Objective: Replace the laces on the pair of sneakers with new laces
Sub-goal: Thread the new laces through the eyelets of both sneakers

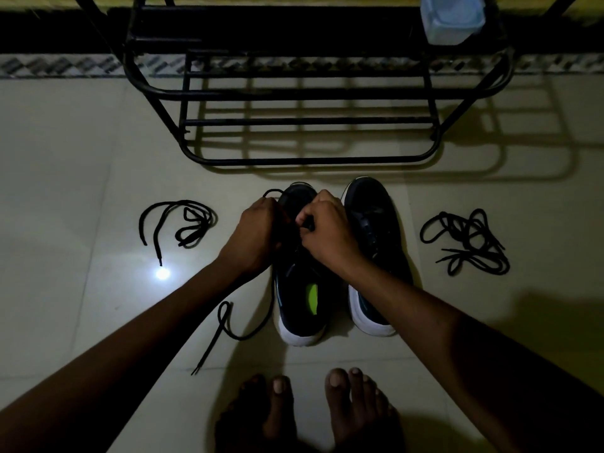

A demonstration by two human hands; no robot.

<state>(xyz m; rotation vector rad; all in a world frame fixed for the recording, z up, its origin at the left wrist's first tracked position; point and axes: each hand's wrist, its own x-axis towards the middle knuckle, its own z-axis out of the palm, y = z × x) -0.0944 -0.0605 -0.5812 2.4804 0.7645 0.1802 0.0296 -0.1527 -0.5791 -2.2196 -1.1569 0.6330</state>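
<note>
Black cord lace [228, 325], limp and light, is being worked into the left sneaker [299, 289] at mid-floor.

The right hand [327, 232] pinches a lace end over the eyelets. The left hand [258, 233] is curled round a loop of the same lace, and the free tail trails over the tiles [65, 158] toward the floor's near edge. The cord looks soft everywhere but its hard tip, so the tip is probably the place to hold for threading; released, it could slide back out. The sneaker seems light and padded, and is likely best steadied at tongue or collar. The right sneaker [376, 243] stands just beside it. A loose lace [179, 223] lies to the left and a tangled bundle [467, 243] to the right; I cannot tell which are new. A metal rack [310, 93] stands toward the far edge.
</note>
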